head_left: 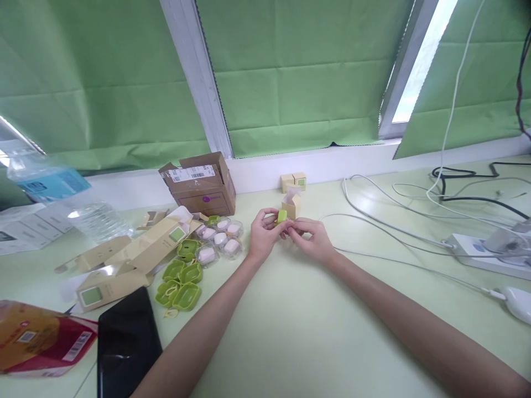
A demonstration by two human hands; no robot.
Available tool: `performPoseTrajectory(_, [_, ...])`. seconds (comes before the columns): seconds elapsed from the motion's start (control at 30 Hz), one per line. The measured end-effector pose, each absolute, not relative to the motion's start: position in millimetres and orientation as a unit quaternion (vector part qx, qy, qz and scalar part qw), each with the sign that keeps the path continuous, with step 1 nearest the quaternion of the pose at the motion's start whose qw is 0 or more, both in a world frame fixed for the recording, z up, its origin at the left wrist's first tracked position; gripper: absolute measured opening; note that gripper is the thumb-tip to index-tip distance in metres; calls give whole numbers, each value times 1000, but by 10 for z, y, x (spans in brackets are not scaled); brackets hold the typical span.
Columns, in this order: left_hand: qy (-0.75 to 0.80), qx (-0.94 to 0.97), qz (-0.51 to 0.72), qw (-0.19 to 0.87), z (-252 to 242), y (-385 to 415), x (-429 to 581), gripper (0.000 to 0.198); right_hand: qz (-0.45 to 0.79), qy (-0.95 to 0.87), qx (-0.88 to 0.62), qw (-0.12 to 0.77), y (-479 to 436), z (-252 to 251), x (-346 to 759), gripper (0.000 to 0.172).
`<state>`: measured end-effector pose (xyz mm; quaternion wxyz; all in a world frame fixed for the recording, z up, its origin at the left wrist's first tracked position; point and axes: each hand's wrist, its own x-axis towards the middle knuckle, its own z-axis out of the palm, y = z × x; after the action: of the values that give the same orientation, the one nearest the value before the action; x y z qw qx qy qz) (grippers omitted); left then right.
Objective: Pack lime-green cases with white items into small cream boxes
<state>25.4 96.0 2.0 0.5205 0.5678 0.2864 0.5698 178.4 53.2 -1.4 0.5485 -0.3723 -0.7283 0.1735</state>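
Above the table, my left hand [263, 236] is closed around a small green case [282, 216], its fingers hiding most of it. My right hand [312, 239] meets it from the right, with fingertips pinched together at the case's lower right side. What those fingertips hold is too small and covered to make out. Just behind the hands stands a small tan carton [292, 205] with its flap up. To the left lie several opened green silicone covers [186, 297], some with loops, beside several clear rounded cases [207, 255] with whitish contents.
A brown cardboard box [205, 193] stands open by the wall, with two small cartons [287, 183] farther right. Opened tan packaging [157, 243], a black tablet [128, 342], a red-orange pouch [41, 342] and a water bottle [99, 218] lie left. Cables and a power strip [477, 247] occupy the right.
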Motion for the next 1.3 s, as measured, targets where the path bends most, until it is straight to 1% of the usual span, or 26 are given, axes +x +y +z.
performPoseTrajectory(0.2, [298, 538, 579, 534, 45, 996, 246, 51, 124, -732, -360, 565, 558, -61, 1752, 20])
performPoseTrajectory(0.33, [309, 531, 566, 550, 61, 1016, 233, 49, 110, -740, -364, 555, 591, -96, 1760, 25])
performPoseTrajectory(0.43, [311, 530, 556, 560, 49, 1025, 227, 49, 73, -746, -393, 532, 598, -100, 1765, 29])
performPoseTrajectory(0.53, [316, 539, 538, 566, 41, 1028, 223, 52, 37, -752, -411, 513, 589, -86, 1762, 30])
performPoseTrajectory(0.7, [308, 562, 510, 574, 67, 1003, 214, 58, -4, -752, -415, 511, 579, -56, 1760, 29])
performPoseTrajectory(0.9, [301, 582, 467, 594, 87, 955, 222, 61, 12, -743, -401, 537, 575, -51, 1768, 15])
performPoseTrajectory(0.97, [299, 566, 471, 607, 84, 968, 222, 63, 21, -739, -385, 553, 568, -58, 1770, 18])
performPoseTrajectory(1.1, [323, 494, 464, 661, 80, 1024, 202, 66, 37, -729, -354, 585, 553, -61, 1771, 36])
performPoseTrajectory(1.2, [340, 483, 448, 671, 70, 1046, 198, 65, 43, -732, -344, 587, 544, -51, 1771, 37])
performPoseTrajectory(1.3, [341, 499, 482, 634, 54, 1025, 220, 62, 37, -745, -340, 572, 533, -44, 1768, 35])
